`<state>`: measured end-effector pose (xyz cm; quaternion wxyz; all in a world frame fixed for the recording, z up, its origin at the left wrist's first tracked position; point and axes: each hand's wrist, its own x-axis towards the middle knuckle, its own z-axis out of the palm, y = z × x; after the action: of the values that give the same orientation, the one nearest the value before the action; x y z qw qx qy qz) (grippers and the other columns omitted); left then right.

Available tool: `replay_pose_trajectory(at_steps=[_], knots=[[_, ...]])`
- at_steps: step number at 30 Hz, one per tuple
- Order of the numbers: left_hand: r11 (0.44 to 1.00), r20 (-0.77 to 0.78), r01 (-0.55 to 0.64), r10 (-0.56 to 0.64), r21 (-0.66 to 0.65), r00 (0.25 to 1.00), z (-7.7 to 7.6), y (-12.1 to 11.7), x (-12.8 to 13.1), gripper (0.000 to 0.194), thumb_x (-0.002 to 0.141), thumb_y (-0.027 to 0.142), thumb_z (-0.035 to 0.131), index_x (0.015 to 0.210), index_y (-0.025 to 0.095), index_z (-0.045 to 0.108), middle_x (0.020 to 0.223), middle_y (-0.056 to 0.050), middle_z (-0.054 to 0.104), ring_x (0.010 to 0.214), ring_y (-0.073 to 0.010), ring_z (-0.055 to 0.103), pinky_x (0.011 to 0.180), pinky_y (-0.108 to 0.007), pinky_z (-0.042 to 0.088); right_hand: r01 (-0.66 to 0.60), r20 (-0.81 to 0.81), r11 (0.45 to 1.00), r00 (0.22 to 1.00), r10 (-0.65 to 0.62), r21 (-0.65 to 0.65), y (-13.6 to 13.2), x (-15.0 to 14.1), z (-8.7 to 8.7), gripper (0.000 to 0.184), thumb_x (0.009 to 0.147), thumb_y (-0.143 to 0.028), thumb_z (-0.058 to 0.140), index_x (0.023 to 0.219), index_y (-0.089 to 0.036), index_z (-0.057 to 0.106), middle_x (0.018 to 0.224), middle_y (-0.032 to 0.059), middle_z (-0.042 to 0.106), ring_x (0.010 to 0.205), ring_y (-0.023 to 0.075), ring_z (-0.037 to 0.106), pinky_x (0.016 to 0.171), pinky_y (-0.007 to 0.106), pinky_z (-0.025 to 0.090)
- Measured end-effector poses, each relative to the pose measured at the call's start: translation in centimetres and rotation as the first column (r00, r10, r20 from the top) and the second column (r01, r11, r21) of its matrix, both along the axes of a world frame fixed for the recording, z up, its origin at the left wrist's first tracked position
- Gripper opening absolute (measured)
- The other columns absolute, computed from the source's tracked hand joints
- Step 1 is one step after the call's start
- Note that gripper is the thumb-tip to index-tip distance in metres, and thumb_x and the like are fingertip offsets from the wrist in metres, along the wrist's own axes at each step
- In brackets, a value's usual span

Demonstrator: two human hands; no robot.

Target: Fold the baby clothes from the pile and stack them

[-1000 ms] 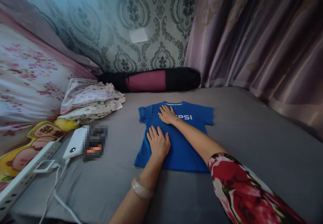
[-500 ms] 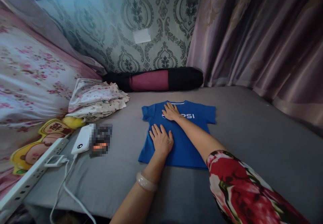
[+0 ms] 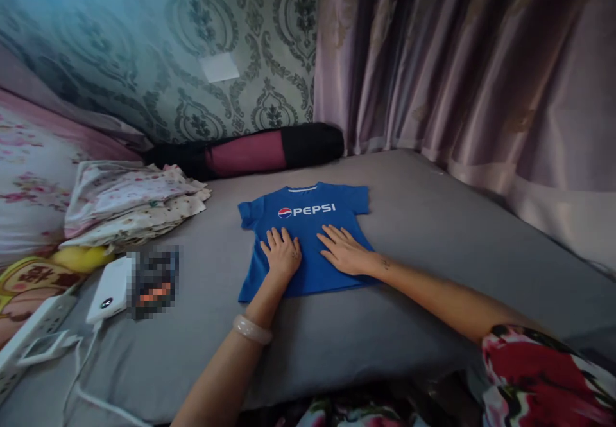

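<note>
A blue T-shirt (image 3: 308, 247) with a white PEPSI print and a round logo lies spread flat on the grey bed sheet (image 3: 414, 234), its collar away from me. My left hand (image 3: 282, 252) rests flat on the lower left part of the shirt, fingers apart. On the shirt's right side, below the print, my right hand (image 3: 347, 250) also lies flat with its fingers stretched out. Both palms face down on the cloth, and neither hand grips anything. The left sleeve looks slightly crumpled.
Folded floral cloths (image 3: 139, 202) are stacked at the left. A long black and maroon bag (image 3: 250, 152) lies along the wall. Near the left edge are a white power bank (image 3: 110, 289), a power strip (image 3: 36, 331) and a white cable (image 3: 108, 404). Curtains (image 3: 409, 61) hang at the right.
My right hand has moved from the collar and print down to the shirt's lower right, uncovering the whole PEPSI print. The left hand stays on the lower left. The view has turned right.
</note>
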<state>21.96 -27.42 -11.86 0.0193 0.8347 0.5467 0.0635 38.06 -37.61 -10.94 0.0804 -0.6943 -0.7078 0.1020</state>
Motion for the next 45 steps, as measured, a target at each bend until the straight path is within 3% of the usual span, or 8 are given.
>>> replay_pose_trajectory(at_steps=[5,9,14,20,27,32,37,45], knots=[[0.977,-0.062,0.211,-0.213,-0.037,0.975,1.1,0.7,0.8,0.046,0.096,0.028,0.032,0.137,0.012,0.045,0.148,-0.02,0.04,0.137,-0.0313,0.037,0.109,-0.05,0.033,0.069,-0.039,0.997,0.997,-0.067,0.037,-5.3,1.4,0.4,0.053,0.099,-0.042,0.033,0.145,-0.017,0.045,0.155,0.0121,0.031,0.144,0.0276,0.025,0.118,0.046,0.022],[0.927,-0.059,0.365,-0.37,-0.084,0.927,2.5,1.2,2.8,0.04,0.092,0.029,0.042,0.13,0.015,0.048,0.137,-0.017,0.05,0.128,-0.0277,0.047,0.104,-0.043,0.038,0.214,-0.077,0.973,0.975,-0.207,0.092,-8.2,2.3,0.6,0.046,0.097,-0.038,0.038,0.136,-0.021,0.054,0.151,0.0097,0.04,0.137,0.0242,0.039,0.112,0.041,0.034],[0.849,0.006,0.52,-0.522,-0.091,0.853,3.9,1.6,7.8,0.038,0.091,0.029,0.047,0.127,0.016,0.052,0.132,-0.014,0.054,0.124,-0.027,0.05,0.101,-0.038,0.042,0.44,-0.036,0.88,0.897,-0.441,0.182,-9.7,2.6,0.2,0.036,0.094,-0.032,0.041,0.121,-0.018,0.061,0.121,0.0131,0.061,0.11,0.0254,0.058,0.094,0.04,0.046],[0.757,0.119,0.647,-0.637,-0.091,0.761,3.7,2.0,15.1,0.031,0.093,0.024,0.045,0.118,0.015,0.061,0.119,-0.012,0.063,0.114,-0.0202,0.058,0.098,-0.028,0.044,0.579,0.026,0.783,0.8,-0.599,0.225,-9.5,1.9,0.0,0.023,0.091,-0.037,0.049,0.086,-0.019,0.064,0.094,0.0115,0.062,0.092,0.0269,0.059,0.079,0.039,0.046],[0.756,0.142,0.638,-0.622,-0.15,0.77,2.7,2.0,21.1,0.027,0.092,0.028,0.049,0.112,0.016,0.064,0.12,-0.012,0.064,0.113,-0.0205,0.059,0.096,-0.027,0.045,0.594,-0.096,0.755,0.799,-0.593,0.278,-9.7,1.8,-0.9,0.019,0.089,-0.035,0.05,0.077,-0.023,0.058,0.088,0.0079,0.062,0.085,0.0239,0.059,0.075,0.036,0.043],[0.787,0.151,0.596,-0.578,-0.158,0.802,2.4,1.6,23.1,0.034,0.091,0.036,0.053,0.111,0.011,0.064,0.12,-0.016,0.062,0.114,-0.0245,0.058,0.096,-0.03,0.045,0.645,-0.205,0.722,0.765,-0.611,0.253,-9.8,1.5,-0.7,0.019,0.09,-0.037,0.046,0.077,-0.025,0.055,0.08,0.0051,0.065,0.078,0.0226,0.063,0.069,0.033,0.043],[0.844,0.168,0.513,-0.489,-0.16,0.856,2.3,1.6,24.7,0.05,0.085,0.046,0.06,0.118,0.008,0.061,0.126,-0.02,0.056,0.122,-0.0293,0.05,0.099,-0.034,0.045,0.706,-0.289,0.691,0.701,-0.652,0.156,-9.8,1.1,-0.7,0.016,0.091,-0.04,0.044,0.09,-0.028,0.054,0.076,0.0023,0.068,0.068,0.0217,0.066,0.057,0.03,0.04],[0.869,0.249,0.438,-0.383,-0.229,0.89,2.2,2.3,26.5,0.032,0.088,0.026,0.055,0.113,0.008,0.065,0.128,-0.022,0.055,0.123,-0.0306,0.051,0.099,-0.035,0.046,0.67,-0.367,0.737,0.71,-0.601,0.089,-9.9,0.4,-0.7,0.027,0.089,-0.036,0.047,0.114,-0.028,0.053,0.1,0.0067,0.071,0.084,0.0233,0.07,0.068,0.033,0.05]])
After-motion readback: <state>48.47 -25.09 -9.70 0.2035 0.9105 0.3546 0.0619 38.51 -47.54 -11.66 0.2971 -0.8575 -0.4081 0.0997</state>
